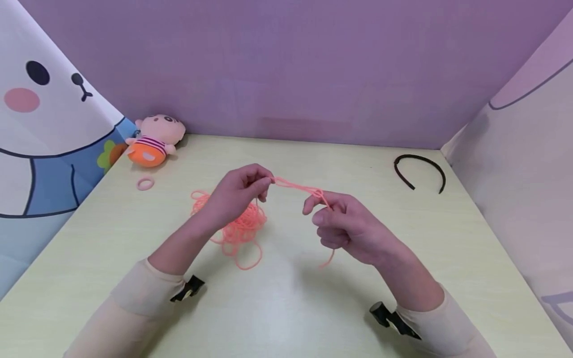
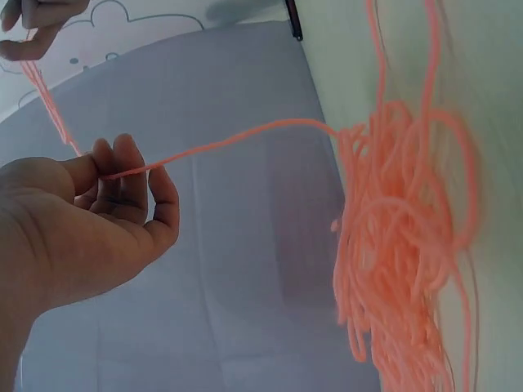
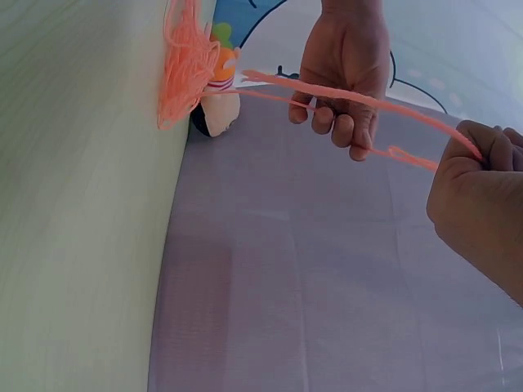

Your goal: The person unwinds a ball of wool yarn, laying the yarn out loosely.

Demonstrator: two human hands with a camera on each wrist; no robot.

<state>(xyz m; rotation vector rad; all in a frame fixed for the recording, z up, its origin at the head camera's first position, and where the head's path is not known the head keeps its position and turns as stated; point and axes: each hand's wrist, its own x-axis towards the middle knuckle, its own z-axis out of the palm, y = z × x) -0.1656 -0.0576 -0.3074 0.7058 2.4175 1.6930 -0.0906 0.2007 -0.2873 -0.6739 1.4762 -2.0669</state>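
A length of coral-pink yarn (image 1: 295, 186) is stretched between my two hands, above the table. My left hand (image 1: 243, 191) pinches it between thumb and fingertips. From there a strand runs down to a loose, tangled heap of the same yarn (image 2: 392, 245), which lies behind the left wrist in the head view. My right hand (image 1: 351, 223) has its fingers curled, with a small yarn loop at the index finger and the thumb against the strand. The yarn's loose tail (image 1: 331, 258) hangs below the right hand.
A plush doll (image 1: 156, 141) in orange shorts sits at the table's back left corner, with a pink ring (image 1: 145, 184) in front of it. Towards the back right lies a black headband (image 1: 421, 158). Purple cloth (image 1: 304, 69) hangs behind the table.
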